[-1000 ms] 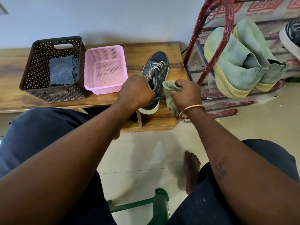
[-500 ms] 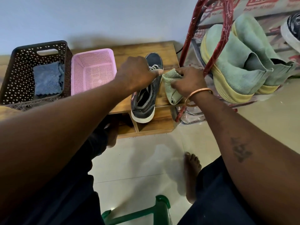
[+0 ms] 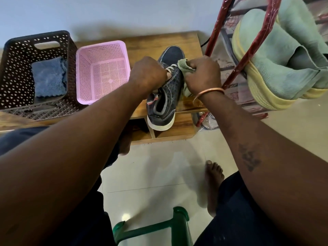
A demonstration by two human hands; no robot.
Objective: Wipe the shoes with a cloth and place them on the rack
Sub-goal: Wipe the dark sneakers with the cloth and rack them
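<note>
Item: one dark navy lace-up sneaker (image 3: 168, 93) with white sole and pale laces, lying at the right end of a low wooden bench (image 3: 150, 43), toe toward the wall, heel overhanging the front edge, the upper tipped slightly to the left. Left hand (image 3: 148, 75): fingers curled over the lace and tongue area, gripping the sneaker; fingertips hidden behind the knuckles. Right hand (image 3: 202, 75): fingers closed round a bunched pale green cloth (image 3: 183, 63), holding it against the sneaker's right side near the front laces; a tail of the cloth hangs below the wrist. Copper bangle (image 3: 208, 92) on the right wrist; dark tattoo (image 3: 248, 157) on the right forearm. Also on the bench, left of the sneaker: a pink perforated plastic basket (image 3: 101, 46), and just beside it a dark brown perforated basket (image 3: 35, 35) containing a folded blue cloth (image 3: 48, 77). Right of the bench, on the floor: a red-framed shoe rack (image 3: 248, 50) still in plastic wrapping, carrying a pair of pale green shoes with yellow soles (image 3: 284, 55), toes up and leaning. Below: cream tiled floor (image 3: 159, 166), a bare foot (image 3: 213, 176), dark trousers at both knees, and part of a green plastic stool (image 3: 177, 226) at the lower edge.
</note>
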